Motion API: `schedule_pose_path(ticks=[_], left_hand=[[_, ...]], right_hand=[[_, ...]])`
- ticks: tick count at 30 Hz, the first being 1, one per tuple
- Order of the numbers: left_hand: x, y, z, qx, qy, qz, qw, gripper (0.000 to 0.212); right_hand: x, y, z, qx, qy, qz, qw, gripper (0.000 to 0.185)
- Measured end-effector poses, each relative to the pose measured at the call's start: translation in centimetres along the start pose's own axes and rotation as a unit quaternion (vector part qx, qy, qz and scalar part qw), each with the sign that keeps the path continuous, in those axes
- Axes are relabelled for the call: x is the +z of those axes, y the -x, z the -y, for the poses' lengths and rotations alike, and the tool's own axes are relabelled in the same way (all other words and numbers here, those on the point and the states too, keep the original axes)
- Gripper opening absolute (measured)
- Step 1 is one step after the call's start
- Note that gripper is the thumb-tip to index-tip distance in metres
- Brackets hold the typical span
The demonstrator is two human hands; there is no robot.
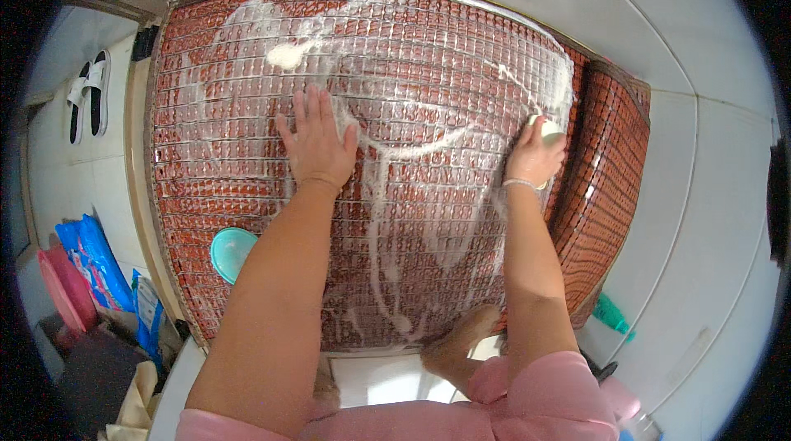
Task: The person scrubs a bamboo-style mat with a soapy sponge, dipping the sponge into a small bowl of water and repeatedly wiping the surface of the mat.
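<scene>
A reddish-brown mat of small linked tiles (426,187), wet and streaked with white suds, lies spread over the floor before me. My left hand (319,144) rests palm down on it, fingers spread, holding nothing. At the mat's right side my right hand (536,153) grips a pale scrubber (551,129), pressed to the tiles. The fingers cover most of the scrubber, so whether it is a brush or a sponge is unclear. Thick white foam (287,56) sits beyond my left hand. By my left forearm is a turquoise round bowl or lid (232,254), partly hidden.
Along the right edge the mat is rolled or folded up (609,175) near the white tiled wall (698,150). A green bottle (612,317) lies beside it. Past the door frame at left are white-strapped slippers (93,95), blue packages (96,262) and a pink basin (65,289).
</scene>
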State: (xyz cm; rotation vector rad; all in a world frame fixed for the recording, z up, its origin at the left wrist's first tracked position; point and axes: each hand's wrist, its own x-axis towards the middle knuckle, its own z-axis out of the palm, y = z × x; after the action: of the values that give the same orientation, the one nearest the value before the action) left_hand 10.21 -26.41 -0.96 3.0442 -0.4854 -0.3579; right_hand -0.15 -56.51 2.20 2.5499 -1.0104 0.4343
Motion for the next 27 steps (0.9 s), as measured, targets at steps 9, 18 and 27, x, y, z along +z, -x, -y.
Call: schedule_pose_path(ticks=[9,18,27], left_hand=[[-3.3,-1.6,9.9,0.160,-0.023,0.100,0.982,0.065],[-0.9,4.1,29.3,0.057,-0.049,-0.095,0.993,0.068],[-1.0,4.0,27.5,-0.007,-0.016,-0.094,0.995,0.071]], right_hand=[[-5.5,10.9,23.9,-0.165,-0.293,0.065,0.940,0.057],[-1.6,11.0,-1.3,0.261,-0.040,0.080,0.961,0.055],[-10.3,10.1,36.3,-0.102,-0.394,0.260,0.875,0.046]])
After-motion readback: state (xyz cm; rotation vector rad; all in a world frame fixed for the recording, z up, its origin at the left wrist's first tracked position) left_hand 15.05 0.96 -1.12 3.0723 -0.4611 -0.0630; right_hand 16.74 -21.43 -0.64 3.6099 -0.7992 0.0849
